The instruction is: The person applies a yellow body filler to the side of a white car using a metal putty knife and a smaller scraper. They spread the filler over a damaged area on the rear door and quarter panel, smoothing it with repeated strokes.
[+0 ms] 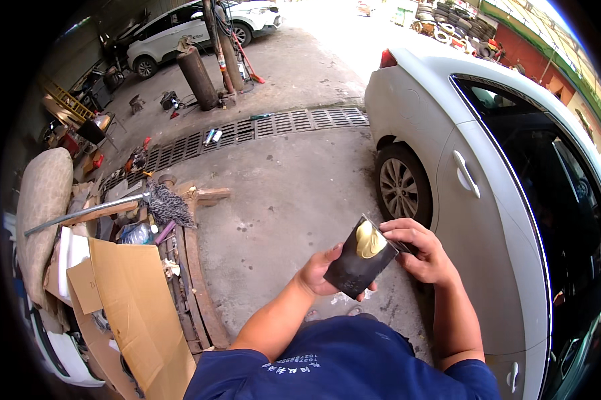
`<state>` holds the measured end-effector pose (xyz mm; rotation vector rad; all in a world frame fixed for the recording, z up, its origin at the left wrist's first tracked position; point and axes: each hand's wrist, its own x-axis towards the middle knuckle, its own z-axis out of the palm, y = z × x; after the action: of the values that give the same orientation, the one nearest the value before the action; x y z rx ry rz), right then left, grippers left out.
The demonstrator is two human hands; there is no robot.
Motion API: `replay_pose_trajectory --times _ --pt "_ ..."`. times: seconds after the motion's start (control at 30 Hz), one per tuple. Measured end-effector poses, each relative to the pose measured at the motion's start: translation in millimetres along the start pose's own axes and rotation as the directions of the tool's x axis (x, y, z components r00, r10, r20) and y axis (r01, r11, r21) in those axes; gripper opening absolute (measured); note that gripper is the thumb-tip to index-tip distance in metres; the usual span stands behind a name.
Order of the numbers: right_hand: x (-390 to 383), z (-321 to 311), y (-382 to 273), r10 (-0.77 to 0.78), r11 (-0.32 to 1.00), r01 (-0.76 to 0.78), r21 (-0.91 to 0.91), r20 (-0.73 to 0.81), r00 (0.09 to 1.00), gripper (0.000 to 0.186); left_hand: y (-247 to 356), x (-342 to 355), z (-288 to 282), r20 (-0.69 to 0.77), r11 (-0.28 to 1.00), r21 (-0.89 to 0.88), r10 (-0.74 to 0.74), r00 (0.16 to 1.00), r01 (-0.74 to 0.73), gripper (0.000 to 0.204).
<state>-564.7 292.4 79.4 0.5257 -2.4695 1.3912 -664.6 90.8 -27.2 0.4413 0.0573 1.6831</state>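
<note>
My left hand (322,272) grips a flat black board (354,268) by its left edge, tilted in front of my body. A smooth dollop of pale yellow paste (369,240), resembling body filler, lies on the board's upper part. At the board's upper right edge, my right hand (423,252) is closed around a thin dark flat blade (403,247), like a spreader; the fingers hide most of it. Close on the right stands a white car (470,160), its rear wheel (402,181) just beyond my right hand.
To the left are an open cardboard box (137,303), a mop (170,205) and piled scrap. A floor drain grate (240,132) crosses the concrete ahead. Farther off stand a rusty cylinder (198,79) and another white car (174,37); tires (450,23) are stacked at the far right.
</note>
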Motion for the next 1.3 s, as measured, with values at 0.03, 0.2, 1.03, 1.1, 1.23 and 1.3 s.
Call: replay_pose_trajectory --times 0.03,0.2,1.03,1.1,1.23,1.3 --pt "6 -6 13 0.073 0.989 -0.069 -0.133 0.022 0.997 0.045 9 8 0 -0.005 0.999 0.029 0.017 1.0 -0.017 0.067" --pt "47 -15 63 0.069 0.885 -0.22 -0.41 -0.353 0.933 0.039 42 58 -27 -0.274 0.879 0.374 0.41 0.87 -0.296 0.066" --pt "204 -152 248 -0.122 0.925 0.044 -0.378 -0.185 0.975 0.05 258 223 -142 0.001 0.999 0.022 -0.042 0.999 0.042 0.072" --pt "193 -141 260 0.139 0.988 -0.155 0.009 -0.495 0.857 0.037 290 236 -146 -0.048 0.991 0.134 0.022 0.999 -0.015 0.073" --pt "200 -94 260 0.636 0.667 -0.223 0.711 -0.387 0.668 0.04 334 263 -163 -0.139 0.896 0.439 0.146 0.98 -0.071 0.07" --pt "218 -71 264 0.73 0.558 -0.3 0.773 -0.286 0.621 0.041 336 278 -167 -0.096 0.866 0.497 0.119 0.988 -0.056 0.073"
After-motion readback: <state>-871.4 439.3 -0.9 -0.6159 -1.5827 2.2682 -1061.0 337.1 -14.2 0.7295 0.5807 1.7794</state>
